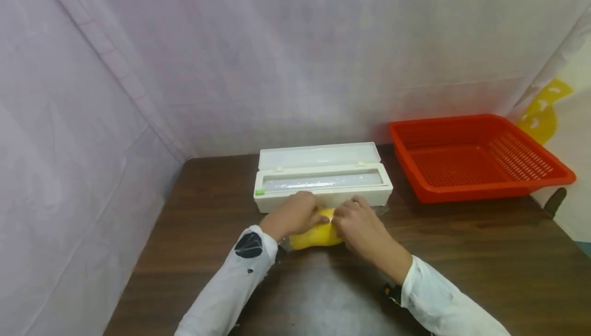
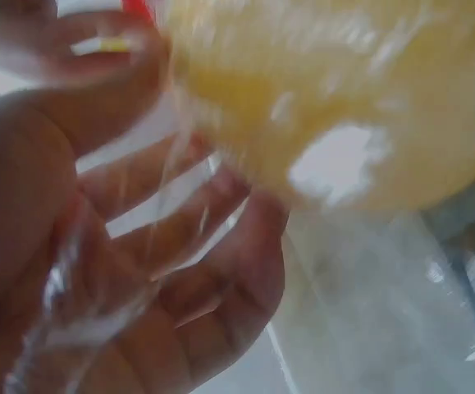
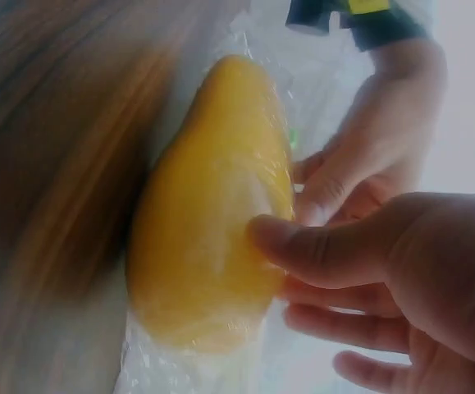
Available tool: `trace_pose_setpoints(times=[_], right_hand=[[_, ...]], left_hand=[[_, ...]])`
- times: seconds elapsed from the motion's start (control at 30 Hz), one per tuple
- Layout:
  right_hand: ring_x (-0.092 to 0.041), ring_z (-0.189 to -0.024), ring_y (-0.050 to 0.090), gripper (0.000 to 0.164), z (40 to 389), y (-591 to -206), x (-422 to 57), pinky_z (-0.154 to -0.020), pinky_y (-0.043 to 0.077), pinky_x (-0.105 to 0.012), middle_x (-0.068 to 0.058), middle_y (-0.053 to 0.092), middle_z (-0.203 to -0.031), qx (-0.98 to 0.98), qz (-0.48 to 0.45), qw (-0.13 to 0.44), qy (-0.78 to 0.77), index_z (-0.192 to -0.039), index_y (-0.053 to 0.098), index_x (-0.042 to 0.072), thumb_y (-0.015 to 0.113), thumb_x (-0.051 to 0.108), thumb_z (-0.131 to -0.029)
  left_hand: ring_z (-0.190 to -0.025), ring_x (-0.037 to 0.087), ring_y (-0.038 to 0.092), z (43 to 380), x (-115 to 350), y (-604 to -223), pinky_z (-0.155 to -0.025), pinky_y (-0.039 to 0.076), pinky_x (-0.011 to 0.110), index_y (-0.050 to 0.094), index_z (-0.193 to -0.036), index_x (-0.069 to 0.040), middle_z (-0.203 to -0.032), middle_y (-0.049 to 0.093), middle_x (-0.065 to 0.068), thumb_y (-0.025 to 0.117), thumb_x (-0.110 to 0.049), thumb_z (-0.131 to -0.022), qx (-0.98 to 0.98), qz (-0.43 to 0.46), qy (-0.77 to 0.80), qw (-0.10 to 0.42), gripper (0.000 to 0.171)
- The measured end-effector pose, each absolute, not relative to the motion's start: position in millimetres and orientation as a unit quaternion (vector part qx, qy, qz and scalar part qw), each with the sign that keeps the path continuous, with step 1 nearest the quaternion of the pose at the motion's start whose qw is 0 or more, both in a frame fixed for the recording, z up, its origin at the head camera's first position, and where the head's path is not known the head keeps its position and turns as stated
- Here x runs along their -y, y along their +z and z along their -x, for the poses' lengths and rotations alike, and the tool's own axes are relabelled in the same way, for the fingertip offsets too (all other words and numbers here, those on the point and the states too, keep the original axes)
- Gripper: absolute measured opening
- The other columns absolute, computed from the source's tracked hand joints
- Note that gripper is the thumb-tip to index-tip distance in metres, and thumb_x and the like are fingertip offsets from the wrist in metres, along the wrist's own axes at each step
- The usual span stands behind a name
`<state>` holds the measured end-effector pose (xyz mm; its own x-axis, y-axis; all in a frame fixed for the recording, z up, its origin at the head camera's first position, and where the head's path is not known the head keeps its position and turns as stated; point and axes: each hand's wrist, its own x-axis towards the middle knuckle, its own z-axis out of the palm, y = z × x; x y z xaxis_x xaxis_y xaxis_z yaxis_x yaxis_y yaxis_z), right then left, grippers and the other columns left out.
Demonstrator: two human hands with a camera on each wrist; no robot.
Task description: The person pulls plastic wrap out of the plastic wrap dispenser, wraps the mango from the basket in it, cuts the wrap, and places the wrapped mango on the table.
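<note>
A yellow pear-shaped fruit point(image 3: 196, 222) lies on the table, covered in clear plastic wrap point(image 3: 147, 365); its exact kind cannot be told. My left hand point(image 1: 295, 214) is at its far side. The left wrist view is blurred, but wrap stretches across the left palm and the curled fingers point(image 2: 258, 246) pinch at it by the fruit's edge. From the right, my right hand point(image 1: 361, 227) grips the wrapped fruit, its thumb point(image 3: 282, 238) pressed on top and fingers partly hidden behind. Just beyond stands a white wrap dispenser box point(image 1: 323, 197), its lid point(image 1: 318, 156) raised and a film roll point(image 1: 323, 181) inside.
A red plastic basket point(image 1: 480, 192) with slotted sides stands at the back right of the dark wooden table point(image 1: 208, 233). Pale sheeting point(image 1: 286, 59) hangs behind and at the left. A scrap of wrap point(image 1: 382, 210) shows by the box's right corner.
</note>
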<state>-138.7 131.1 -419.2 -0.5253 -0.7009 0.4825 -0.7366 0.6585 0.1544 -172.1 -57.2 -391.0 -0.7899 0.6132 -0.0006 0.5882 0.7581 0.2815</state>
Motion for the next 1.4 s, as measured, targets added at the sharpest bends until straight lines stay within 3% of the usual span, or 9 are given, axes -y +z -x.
trace_pose_setpoints(times=[0.1,0.3,0.47,0.57,0.77,0.87,1.03,1.2,1.4], right_hand=[[-0.024,-0.079,0.064,0.020,136,-414,-135,-0.082,0.049,-0.045,-0.002,0.075,-0.082,0.884,-0.409,0.215,0.075,-0.079,0.076,0.013,0.078,0.002,-0.062],[-0.016,-0.081,0.067,0.031,133,-407,-136,-0.072,0.060,-0.040,-0.001,0.075,-0.096,0.892,-0.379,0.161,0.186,-0.108,0.075,0.013,0.081,0.018,-0.078],[-0.022,-0.096,0.067,0.040,128,-407,-130,-0.078,0.061,-0.045,-0.010,0.072,-0.113,0.882,-0.365,0.161,0.250,-0.122,0.067,0.006,0.072,0.026,-0.089],[-0.024,-0.105,0.064,0.045,125,-407,-127,-0.085,0.059,-0.048,-0.013,0.069,-0.120,0.877,-0.353,0.170,0.279,-0.129,0.061,0.003,0.068,0.028,-0.092],[-0.025,-0.127,0.049,0.053,122,-402,-118,-0.104,0.046,-0.052,-0.016,0.054,-0.141,0.859,-0.357,0.195,0.310,-0.141,0.049,0.000,0.060,0.026,-0.096],[-0.026,-0.135,0.040,0.057,122,-397,-115,-0.109,0.041,-0.052,-0.017,0.046,-0.149,0.854,-0.364,0.214,0.305,-0.144,0.044,-0.001,0.058,0.025,-0.095],[-0.029,-0.135,0.041,0.061,127,-392,-117,-0.105,0.043,-0.057,-0.021,0.044,-0.149,0.847,-0.356,0.246,0.309,-0.146,0.040,-0.003,0.057,0.025,-0.095],[-0.032,-0.125,0.050,0.059,138,-392,-128,-0.098,0.049,-0.058,-0.022,0.052,-0.142,0.854,-0.318,0.271,0.310,-0.144,0.043,-0.002,0.058,0.026,-0.094],[-0.026,-0.100,0.062,0.035,148,-399,-136,-0.082,0.055,-0.051,-0.018,0.070,-0.114,0.820,-0.274,0.292,0.410,-0.122,0.063,-0.001,0.061,0.014,-0.091]], left_hand=[[-0.066,0.012,0.057,176,60,-390,-0.064,0.052,0.030,0.073,-0.107,-0.015,-0.084,0.072,-0.001,0.072,-0.036,-0.089,-0.924,-0.305,0.191,0.128,0.028],[-0.091,0.007,0.061,177,66,-401,-0.087,0.055,0.035,0.059,-0.136,-0.019,-0.116,0.070,-0.004,0.073,-0.055,-0.080,-0.899,-0.347,0.186,0.194,0.068],[-0.068,0.007,0.059,165,63,-414,-0.064,0.054,0.027,0.065,-0.114,-0.017,-0.083,0.066,-0.008,0.077,-0.060,-0.070,-0.887,-0.364,0.167,0.229,0.063],[-0.064,0.007,0.057,154,59,-417,-0.059,0.054,0.026,0.065,-0.100,-0.019,-0.078,0.065,-0.007,0.082,-0.054,-0.065,-0.898,-0.382,0.149,0.161,0.052],[-0.089,0.021,0.058,142,47,-408,-0.077,0.055,0.038,0.063,-0.123,-0.008,-0.108,0.068,0.008,0.080,-0.050,-0.067,-0.918,-0.371,0.056,-0.126,0.072],[-0.097,0.028,0.053,140,41,-401,-0.076,0.048,0.042,0.058,-0.128,-0.003,-0.116,0.065,0.013,0.074,-0.050,-0.069,-0.913,-0.351,0.005,-0.208,0.077],[-0.095,0.028,0.052,138,39,-390,-0.074,0.046,0.043,0.058,-0.130,-0.004,-0.112,0.064,0.014,0.073,-0.058,-0.065,-0.901,-0.333,-0.037,-0.274,0.086],[-0.098,0.028,0.053,139,45,-379,-0.074,0.051,0.043,0.058,-0.127,-0.010,-0.112,0.061,0.010,0.081,-0.061,-0.055,-0.893,-0.346,-0.018,-0.288,0.091],[-0.097,0.029,0.053,140,52,-371,-0.072,0.052,0.045,0.060,-0.126,-0.007,-0.110,0.060,0.012,0.081,-0.053,-0.061,-0.875,-0.360,0.039,-0.321,0.082]])
